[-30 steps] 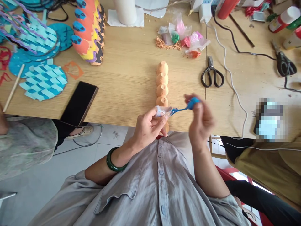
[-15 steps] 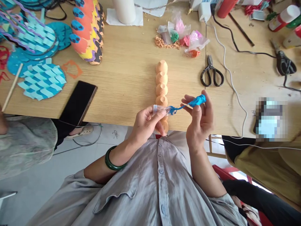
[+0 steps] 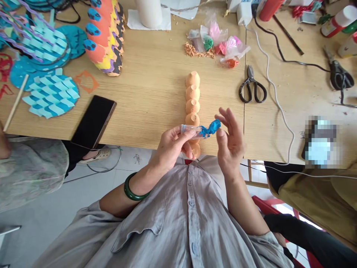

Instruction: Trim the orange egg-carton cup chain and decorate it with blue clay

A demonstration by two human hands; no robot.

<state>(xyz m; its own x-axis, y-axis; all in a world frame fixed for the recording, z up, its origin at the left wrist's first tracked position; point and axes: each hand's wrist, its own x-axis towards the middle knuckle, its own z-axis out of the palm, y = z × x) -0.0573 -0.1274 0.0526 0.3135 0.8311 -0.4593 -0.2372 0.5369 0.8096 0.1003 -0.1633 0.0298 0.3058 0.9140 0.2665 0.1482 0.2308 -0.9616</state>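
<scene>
My left hand (image 3: 174, 143) pinches a small clear plastic bag (image 3: 187, 130) between thumb and fingers. Blue modelling clay (image 3: 214, 126) sticks out of the bag's right end, frayed near the opening and lumpy at its tip. The thumb and index finger of my right hand (image 3: 231, 145) close at that lump, while its other fingers are spread upward. Beneath my left hand runs an orange row of rounded, knobbed segments (image 3: 192, 91), its lower part partly covered by the hand.
Black-handled scissors (image 3: 252, 87) lie right of the orange row. Behind are orange shavings (image 3: 198, 51) and bags of coloured clay (image 3: 214, 31). A dark phone (image 3: 93, 121), blue woven discs (image 3: 54, 95) and a painted segmented piece (image 3: 104, 41) stand left. A white cable (image 3: 272, 76) crosses the right side.
My right hand has moved left toward the bag. The blue clay, stretched into a thin strand before, is now bunched close to the bag's opening.
</scene>
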